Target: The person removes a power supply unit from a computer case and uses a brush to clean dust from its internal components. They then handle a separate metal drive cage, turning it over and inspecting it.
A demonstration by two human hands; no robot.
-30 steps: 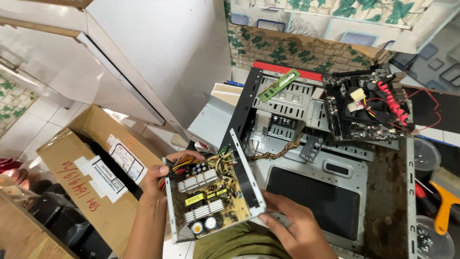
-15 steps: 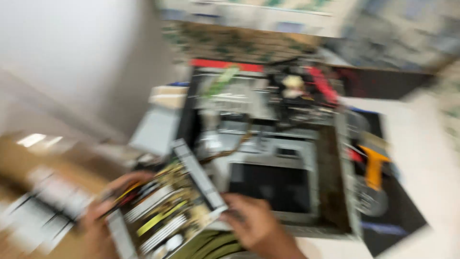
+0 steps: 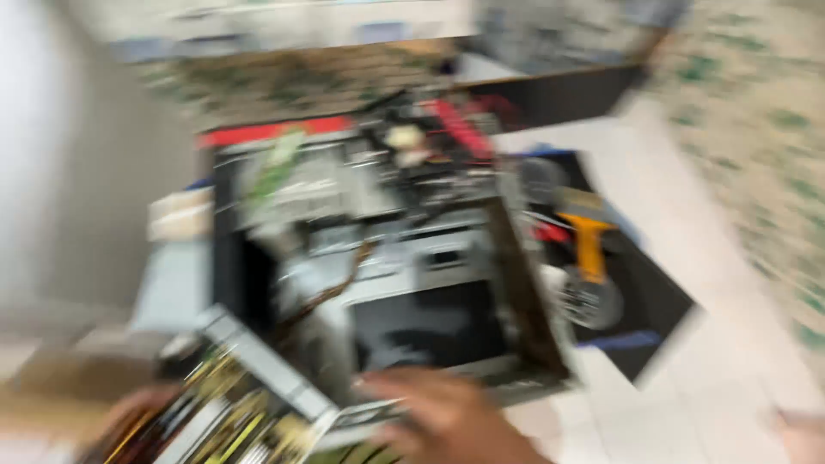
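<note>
The whole view was smeared by motion blur, so fine detail could not be read. The largest thing was the pale tiled floor [image 3: 713, 344], spread from 3 to 5 o'clock, with a leaf-patterned green and white covering [image 3: 756, 112] at 2 o'clock and a plain grey wall [image 3: 69, 172] at 9 o'clock.

At the centre lay an open grey sheet-metal computer case [image 3: 404, 283], boxy and hard-edged, its dark inner floor bare at its lower middle. Across its 12 o'clock end were seen a dark circuit board with red cables [image 3: 447, 137] and a slim green card [image 3: 279, 163], and a braided cable [image 3: 331, 288] ran from the case interior toward 7 o'clock. At 3 o'clock from the case a black mat [image 3: 644, 292] was spread, on which an orange-handled tool [image 3: 589, 245] and a round grey metal disc [image 3: 593, 301] rested. Brown cardboard [image 3: 51, 387] showed at 8 o'clock.

At 7 o'clock an open metal power supply unit with yellow and silver parts [image 3: 232, 412] was held tilted, just outside the case's near corner. The left hand [image 3: 137, 408] was pressed against its left side, and the right hand [image 3: 447, 417] was laid on its right edge; how firmly the fingers were closed could not be told.
</note>
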